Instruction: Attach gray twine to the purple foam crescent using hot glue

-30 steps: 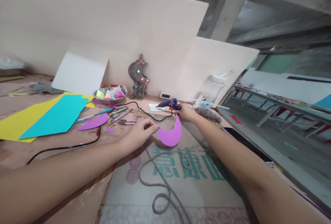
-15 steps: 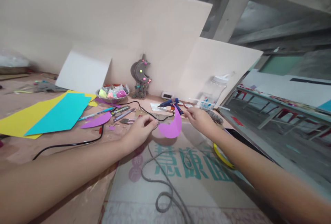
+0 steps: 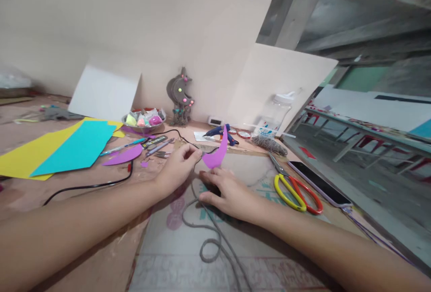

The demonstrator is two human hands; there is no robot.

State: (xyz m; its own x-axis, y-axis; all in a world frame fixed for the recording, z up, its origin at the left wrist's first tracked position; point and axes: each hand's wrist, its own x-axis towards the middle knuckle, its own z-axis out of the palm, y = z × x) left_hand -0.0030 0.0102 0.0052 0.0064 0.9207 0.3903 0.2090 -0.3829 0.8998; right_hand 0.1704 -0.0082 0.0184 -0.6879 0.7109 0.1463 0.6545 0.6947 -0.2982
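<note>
My left hand (image 3: 180, 168) pinches the lower tip of a purple crescent-shaped foam cutout (image 3: 216, 154) and holds it upright above the table. My right hand (image 3: 226, 194) lies below it, palm down with fingers curled, on the grey cord (image 3: 213, 236) that loops across a printed mat (image 3: 235, 247). Whether its fingers grip the cord is hidden. A blue glue gun (image 3: 220, 132) lies just behind the cutout, its black cable (image 3: 94, 187) running off to the left.
Yellow-and-red scissors (image 3: 292, 189) and a phone (image 3: 319, 185) lie right of my hands. Teal (image 3: 76, 147) and yellow sheets (image 3: 20, 159), a second purple piece (image 3: 124, 156), pens, a bowl of coloured bits (image 3: 144, 121), a moon ornament (image 3: 180, 96) and a plastic bottle (image 3: 275, 114) stand behind.
My right hand has come back from the glue gun and dropped onto the cord on the mat. The purple crescent has turned more upright in my left hand. The scissors are now uncovered.
</note>
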